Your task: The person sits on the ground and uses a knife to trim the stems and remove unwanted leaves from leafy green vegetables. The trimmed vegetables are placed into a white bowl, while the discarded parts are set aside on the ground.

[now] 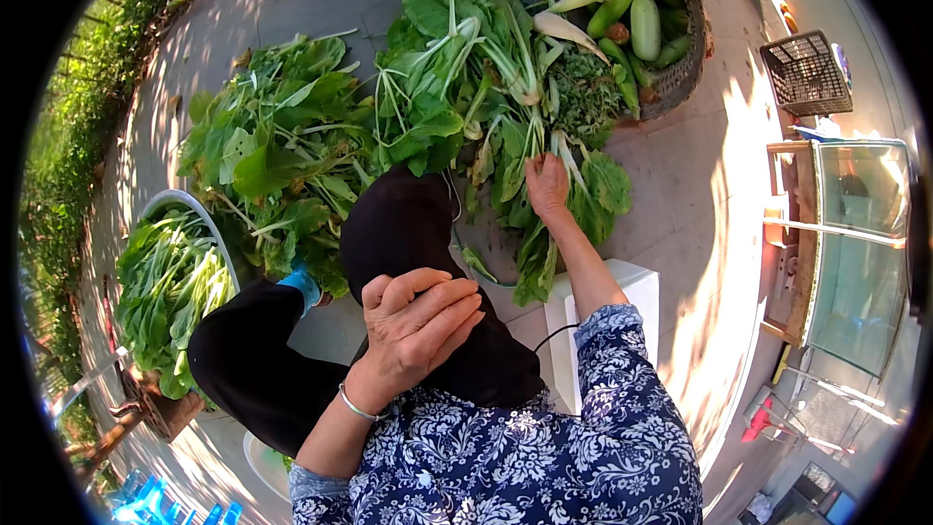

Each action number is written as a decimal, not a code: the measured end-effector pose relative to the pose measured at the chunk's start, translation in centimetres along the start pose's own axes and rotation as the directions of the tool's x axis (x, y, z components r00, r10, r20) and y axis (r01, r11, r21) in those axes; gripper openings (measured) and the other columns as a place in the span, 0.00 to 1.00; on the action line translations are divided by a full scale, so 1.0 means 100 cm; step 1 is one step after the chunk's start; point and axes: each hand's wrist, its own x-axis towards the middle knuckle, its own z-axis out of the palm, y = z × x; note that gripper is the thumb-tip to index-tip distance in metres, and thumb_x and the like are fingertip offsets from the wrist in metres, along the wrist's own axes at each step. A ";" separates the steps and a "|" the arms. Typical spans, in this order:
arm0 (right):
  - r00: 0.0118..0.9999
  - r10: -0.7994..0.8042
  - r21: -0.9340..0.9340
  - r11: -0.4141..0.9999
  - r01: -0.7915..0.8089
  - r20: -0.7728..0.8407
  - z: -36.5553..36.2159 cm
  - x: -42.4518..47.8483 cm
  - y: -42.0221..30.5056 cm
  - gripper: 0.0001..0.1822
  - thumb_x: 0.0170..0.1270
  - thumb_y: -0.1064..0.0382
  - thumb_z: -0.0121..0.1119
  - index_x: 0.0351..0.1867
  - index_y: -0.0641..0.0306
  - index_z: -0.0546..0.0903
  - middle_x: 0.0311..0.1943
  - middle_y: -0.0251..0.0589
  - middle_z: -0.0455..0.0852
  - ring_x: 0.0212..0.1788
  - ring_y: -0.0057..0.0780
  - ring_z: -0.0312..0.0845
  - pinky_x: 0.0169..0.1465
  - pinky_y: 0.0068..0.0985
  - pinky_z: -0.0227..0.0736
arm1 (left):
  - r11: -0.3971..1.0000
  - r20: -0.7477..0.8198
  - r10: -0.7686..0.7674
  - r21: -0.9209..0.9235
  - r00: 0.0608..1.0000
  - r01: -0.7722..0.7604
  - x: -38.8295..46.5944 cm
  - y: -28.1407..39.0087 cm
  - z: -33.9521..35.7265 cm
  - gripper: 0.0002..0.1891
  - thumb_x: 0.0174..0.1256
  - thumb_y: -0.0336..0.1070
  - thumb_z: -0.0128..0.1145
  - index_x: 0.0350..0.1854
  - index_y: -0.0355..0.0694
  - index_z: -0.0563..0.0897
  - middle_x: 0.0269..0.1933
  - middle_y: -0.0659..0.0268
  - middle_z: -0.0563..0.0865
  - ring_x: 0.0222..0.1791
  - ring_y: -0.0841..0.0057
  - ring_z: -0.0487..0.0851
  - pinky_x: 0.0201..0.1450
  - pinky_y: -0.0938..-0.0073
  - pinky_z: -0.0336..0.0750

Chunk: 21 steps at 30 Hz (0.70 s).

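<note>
My right hand (548, 186) reaches forward and closes around the pale stems of a leafy green plant (536, 262), whose leaves hang down below it. Close by lies a heap of large leafy greens (430, 73) on the paving. My left hand (419, 324), with a silver bangle at the wrist, is held over my lap near my dark trouser leg (397, 226). Its fingers are curled in, nothing shows between them, and the palm is hidden. Further left lies a second heap of loose leaves (284, 131), some with holes.
A wicker basket (696, 80) holds corn cobs (616, 7) and a pale green gourd (645, 28). At left, a metal basin (226, 255) is full of greens. A white box (641, 299) stands by my right arm. Right are a plastic crate (805, 73) and a glass tank (853, 284).
</note>
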 end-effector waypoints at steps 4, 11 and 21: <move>0.999 -0.020 0.109 0.994 0.025 -0.045 0.007 0.047 0.002 0.28 0.57 0.56 0.64 0.56 0.68 0.73 0.51 0.55 0.77 0.54 0.52 0.74 0.55 0.41 0.71 | 1.000 -0.011 0.012 -0.020 1.000 -0.012 0.002 -0.004 0.000 0.11 0.45 0.36 0.69 0.33 0.47 0.85 0.40 0.76 0.86 0.45 0.78 0.78 0.46 0.75 0.61; 0.955 0.076 0.166 0.978 -0.128 0.287 0.014 0.069 0.005 0.52 0.54 0.50 0.69 0.74 0.59 0.49 0.70 0.52 0.59 0.70 0.48 0.57 0.66 0.41 0.62 | 0.999 0.004 -0.020 -0.049 1.000 0.020 0.002 -0.006 -0.008 0.10 0.45 0.36 0.69 0.32 0.47 0.84 0.40 0.76 0.86 0.45 0.79 0.78 0.45 0.75 0.60; 0.915 -0.224 -0.206 0.930 0.303 0.336 -0.005 0.011 -0.007 0.20 0.56 0.50 0.65 0.43 0.63 0.82 0.44 0.46 0.77 0.49 0.45 0.75 0.50 0.41 0.72 | 0.998 -0.023 -0.010 -0.055 1.000 0.009 -0.003 -0.010 -0.006 0.09 0.47 0.37 0.68 0.32 0.46 0.84 0.40 0.76 0.85 0.44 0.77 0.79 0.45 0.74 0.61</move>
